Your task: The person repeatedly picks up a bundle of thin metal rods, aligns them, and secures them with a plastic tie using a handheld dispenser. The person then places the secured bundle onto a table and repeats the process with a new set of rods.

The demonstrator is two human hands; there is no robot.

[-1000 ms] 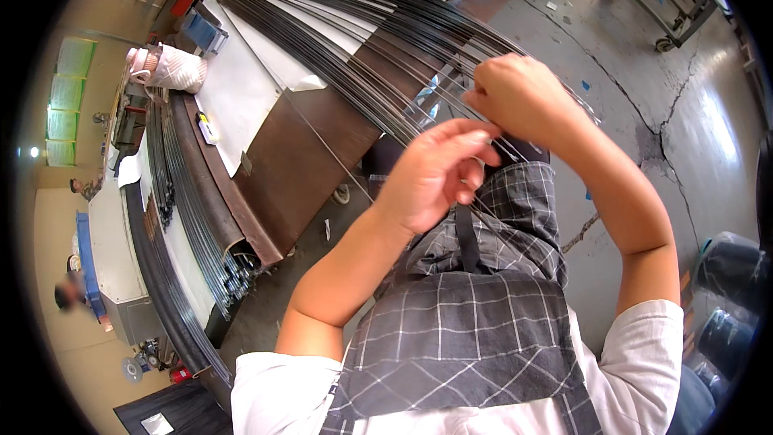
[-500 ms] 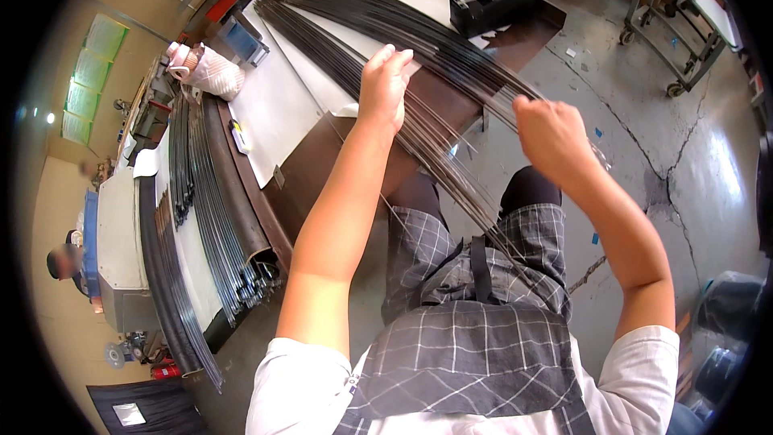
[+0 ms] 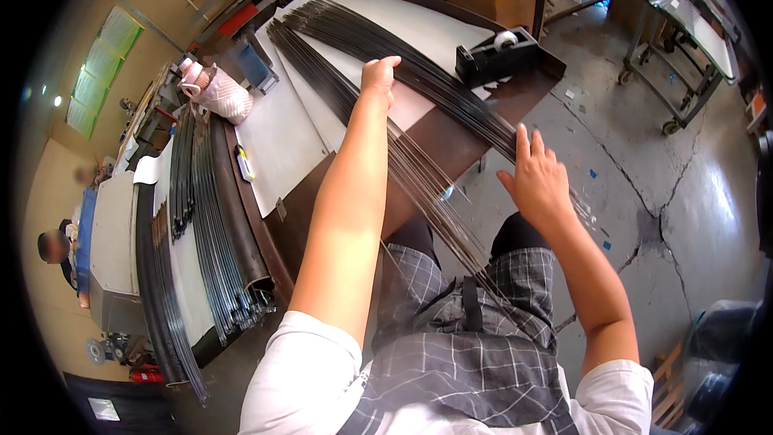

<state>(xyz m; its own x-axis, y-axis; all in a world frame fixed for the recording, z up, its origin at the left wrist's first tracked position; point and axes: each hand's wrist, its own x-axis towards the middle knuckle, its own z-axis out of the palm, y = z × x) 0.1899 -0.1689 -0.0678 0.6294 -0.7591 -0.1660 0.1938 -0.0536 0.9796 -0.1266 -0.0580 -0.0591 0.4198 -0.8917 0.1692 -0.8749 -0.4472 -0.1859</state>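
Two long bundles of thin dark rods lie side by side on the table. The right bundle (image 3: 419, 72) reaches past the table's edge toward my right hand (image 3: 539, 181), which is open, fingers extended, at the bundle's near end. The left bundle (image 3: 318, 64) runs beneath my left arm, and its loosely spread near ends (image 3: 439, 209) hang over the edge toward my lap. Above the gap between the bundles, my left hand (image 3: 380, 80) is closed, its fingertips pinched together. Whatever it may hold is too small or hidden to make out.
A black tape dispenser (image 3: 498, 58) stands by the table's right corner. On the left are a pink bottle in a quilted cover (image 3: 219, 95), a yellow-and-white cutter (image 3: 244, 163) and more rod bundles (image 3: 213, 225). A wheeled cart (image 3: 684, 56) stands far right; a person (image 3: 56, 248) is far left.
My right hand has gone from a closed grip to spread fingers and moved lower. My left hand stays closed, shifted slightly down and left. The whole view has tilted a little.
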